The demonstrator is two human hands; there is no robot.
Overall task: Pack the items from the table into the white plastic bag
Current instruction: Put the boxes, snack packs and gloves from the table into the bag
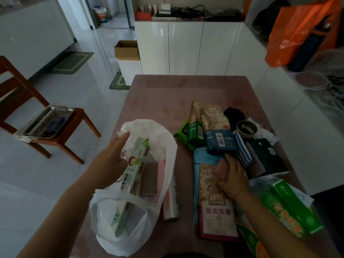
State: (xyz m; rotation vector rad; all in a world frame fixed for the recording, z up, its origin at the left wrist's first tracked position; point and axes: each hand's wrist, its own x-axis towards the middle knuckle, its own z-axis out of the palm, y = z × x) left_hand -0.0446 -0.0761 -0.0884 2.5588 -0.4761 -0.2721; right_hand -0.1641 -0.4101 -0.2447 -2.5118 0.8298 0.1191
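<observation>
The white plastic bag (163,146) lies open on the pink table (167,94) at the left. Inside it are a long green foil box (134,174) and a brown waffle-textured pad (149,179). My left hand (111,161) holds the bag's left rim open. My right hand (234,175) rests on a small pink textured item (222,169) on top of a nut pouch (216,211) in the pile at the right; its fingers curl around the item. A clear film roll (171,205) lies beside the bag.
The pile holds snack pouches (212,116), green and blue boxes (219,140), a striped cloth (242,153), a black sock (234,114), a small bowl (246,128) and green tissue packs (290,207). A wooden chair with a metal tray (48,121) stands left. White cabinets (186,47) stand behind.
</observation>
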